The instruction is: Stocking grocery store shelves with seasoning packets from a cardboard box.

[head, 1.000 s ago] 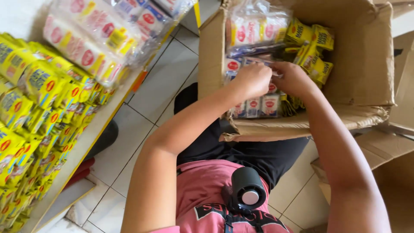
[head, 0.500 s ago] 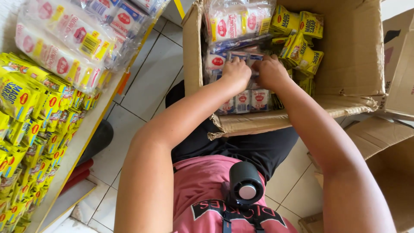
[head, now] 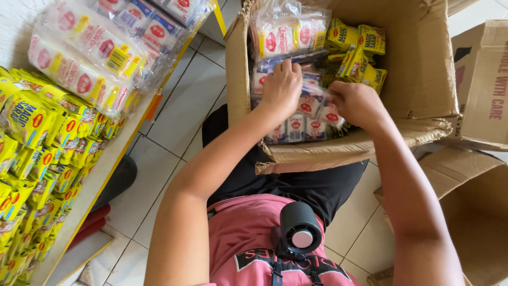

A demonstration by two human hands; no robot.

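Note:
An open cardboard box point(head: 423, 63) rests on my lap, holding clear plastic bundles of small white, blue and red sachets point(head: 296, 127) and several yellow sachet packs point(head: 360, 58). My left hand point(head: 281, 87) lies flat on a clear bundle in the box's left half, fingers curled over it. My right hand point(head: 357, 103) grips the same bundle's plastic wrap just to the right, beside the yellow packs. A second clear bundle point(head: 288, 34) stands against the box's far wall.
A shelf point(head: 106, 169) on the left carries yellow sachet packs point(head: 37, 137) and clear bundles of red-and-white sachets point(head: 95, 47). More cardboard boxes point(head: 481, 79) stand at the right. White tiled floor point(head: 169, 116) runs between shelf and box. A small black fan point(head: 299, 235) hangs at my chest.
The view has shifted, so the box sits lower and more central. Both hands have stayed in the box, and have spread a little apart on the bundle.

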